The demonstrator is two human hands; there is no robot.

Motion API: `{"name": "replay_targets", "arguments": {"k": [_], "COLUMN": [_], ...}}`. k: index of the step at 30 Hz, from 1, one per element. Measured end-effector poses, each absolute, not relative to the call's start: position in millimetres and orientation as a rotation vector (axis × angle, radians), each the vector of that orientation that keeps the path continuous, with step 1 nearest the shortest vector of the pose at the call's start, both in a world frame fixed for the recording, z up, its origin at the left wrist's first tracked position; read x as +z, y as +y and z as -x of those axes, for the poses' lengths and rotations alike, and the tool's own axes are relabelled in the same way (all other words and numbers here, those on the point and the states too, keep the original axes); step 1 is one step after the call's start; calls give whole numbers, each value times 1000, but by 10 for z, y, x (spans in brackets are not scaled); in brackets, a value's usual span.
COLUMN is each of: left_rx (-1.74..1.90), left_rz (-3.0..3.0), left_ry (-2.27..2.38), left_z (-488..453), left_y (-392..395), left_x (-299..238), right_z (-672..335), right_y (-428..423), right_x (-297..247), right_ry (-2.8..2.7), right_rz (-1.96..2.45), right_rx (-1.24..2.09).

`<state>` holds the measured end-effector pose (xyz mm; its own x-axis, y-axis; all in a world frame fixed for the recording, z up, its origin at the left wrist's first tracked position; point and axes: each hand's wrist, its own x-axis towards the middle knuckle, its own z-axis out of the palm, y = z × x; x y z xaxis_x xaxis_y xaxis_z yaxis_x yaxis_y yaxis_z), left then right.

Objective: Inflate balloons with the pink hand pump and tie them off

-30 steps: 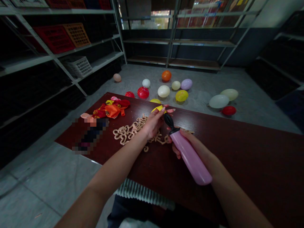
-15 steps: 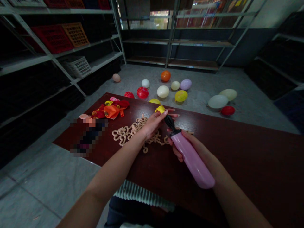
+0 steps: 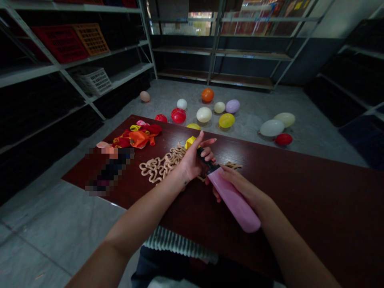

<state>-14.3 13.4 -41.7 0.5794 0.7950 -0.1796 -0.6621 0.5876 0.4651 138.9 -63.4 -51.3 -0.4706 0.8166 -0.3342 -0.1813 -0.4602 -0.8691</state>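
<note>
My right hand (image 3: 237,184) grips a pink balloon pump (image 3: 234,202) by its barrel, with the black nozzle (image 3: 204,158) pointing away from me. My left hand (image 3: 195,158) pinches the neck of a limp yellow balloon (image 3: 190,142) against the nozzle tip. Both hands hover just above a dark red table (image 3: 300,192). Under them lies a heap of beige cord-like loops (image 3: 162,166).
A pile of flat red, orange and yellow balloons (image 3: 136,138) lies at the table's far left, beside a blurred-out patch (image 3: 108,170). Several inflated balloons (image 3: 204,115) lie on the grey floor beyond. Metal shelving (image 3: 75,72) with crates lines the left and back walls.
My left hand has pushed the yellow balloon further down onto the nozzle, hiding most of the black tip. Both hands and the pump have dropped slightly toward the table.
</note>
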Motion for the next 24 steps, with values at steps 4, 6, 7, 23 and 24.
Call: {"name": "replay_targets", "arguments": {"k": [4, 6, 7, 23, 24], "left_rx": [1038, 1116, 1138, 1538, 1566], "left_rz": [-372, -369, -360, -214, -209], "left_ry": [454, 468, 470, 567, 551], "left_z": [235, 296, 323, 733, 769], "left_y": [165, 193, 207, 479, 493], "left_x": [-332, -290, -273, -221, -226], "right_z": [-1388, -1379, -1376, -1537, -1544], "right_y": [-650, -644, -639, -491, -494], "right_x": [-530, -560, -574, -515, -496], "right_ry": [-1190, -1262, -1285, -2144, -2189], "right_rz": [1087, 1151, 1190, 1658, 1684], "right_rx": [2050, 2025, 2000, 862, 764]}}
